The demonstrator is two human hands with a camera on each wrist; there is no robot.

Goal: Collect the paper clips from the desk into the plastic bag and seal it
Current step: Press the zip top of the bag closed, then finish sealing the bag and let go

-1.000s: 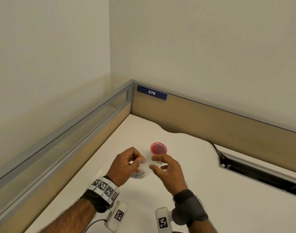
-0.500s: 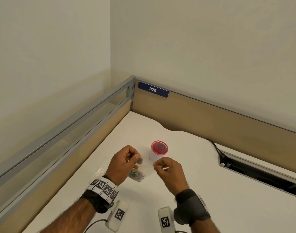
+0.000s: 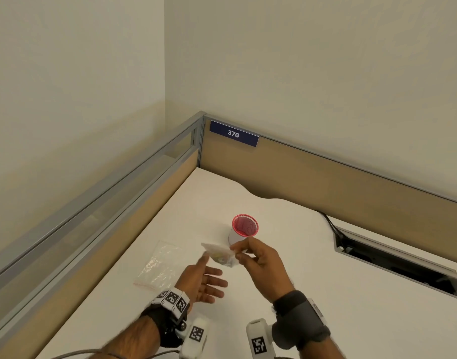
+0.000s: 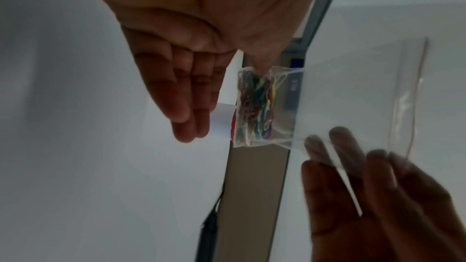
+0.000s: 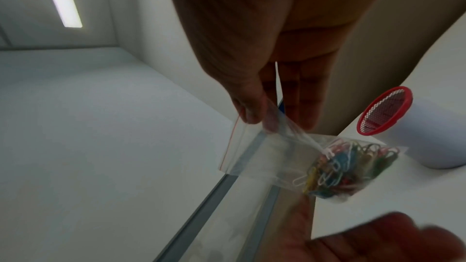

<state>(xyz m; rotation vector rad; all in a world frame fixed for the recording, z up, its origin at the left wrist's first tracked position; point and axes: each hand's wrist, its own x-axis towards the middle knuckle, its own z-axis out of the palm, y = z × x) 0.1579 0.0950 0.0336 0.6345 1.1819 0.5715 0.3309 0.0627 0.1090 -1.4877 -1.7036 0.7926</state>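
The left hand [image 3: 205, 278] has let go of the plastic bag [image 3: 222, 255] it pinched half a second ago and now lies spread, palm up, at lower centre. Above it, the right hand [image 3: 258, 263] pinches the bag alone, red-striped mouth toward frame left, paper clips [image 5: 350, 168] bunched at its bottom.

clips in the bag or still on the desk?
In. The coloured paper clips sit bunched at the bottom of the plastic bag pinched by the right hand.
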